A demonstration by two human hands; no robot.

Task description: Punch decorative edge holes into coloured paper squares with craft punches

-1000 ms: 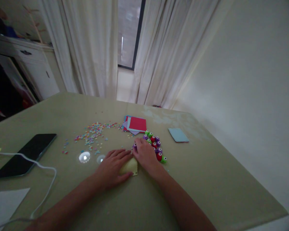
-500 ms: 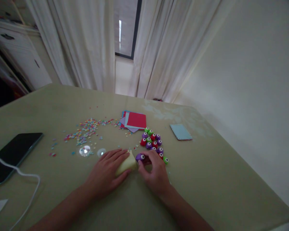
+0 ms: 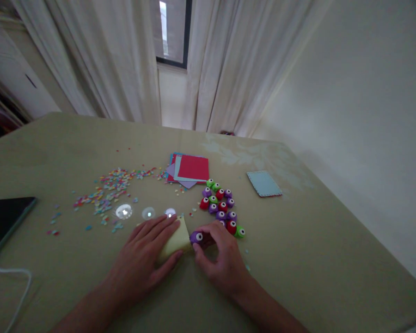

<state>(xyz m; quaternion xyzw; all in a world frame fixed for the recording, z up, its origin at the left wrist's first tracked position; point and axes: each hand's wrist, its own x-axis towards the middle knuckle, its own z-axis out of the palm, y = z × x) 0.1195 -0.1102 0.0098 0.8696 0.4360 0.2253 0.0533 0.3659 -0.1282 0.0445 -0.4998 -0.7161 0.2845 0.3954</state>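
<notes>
My left hand [image 3: 145, 252] lies over a pale yellow square pad [image 3: 176, 238], with its fingers across the top and its thumb along the near edge. Small dots show near the pad's far corner. Between thumb and fingertips of my right hand [image 3: 225, 259] is a small purple ball with a googly eye [image 3: 196, 237], right at the pad's right edge; whether they touch I cannot tell. Just beyond my right hand sits a cluster of similar red, green and purple eyed balls [image 3: 222, 206]. My right fingers hide part of that cluster.
Card squares [image 3: 193, 167] are stacked beyond the cluster, and a light blue square [image 3: 264, 183] lies to the right. Colourful confetti bits [image 3: 114, 182] spread at left, near shiny clear discs [image 3: 124, 211]. A phone [image 3: 7, 219] and a white cable [image 3: 21, 273] are far left.
The view has shifted a little to the right. The yellow pad lies flatter and shows more of its surface, and the purple ball has come closer to its edge.
</notes>
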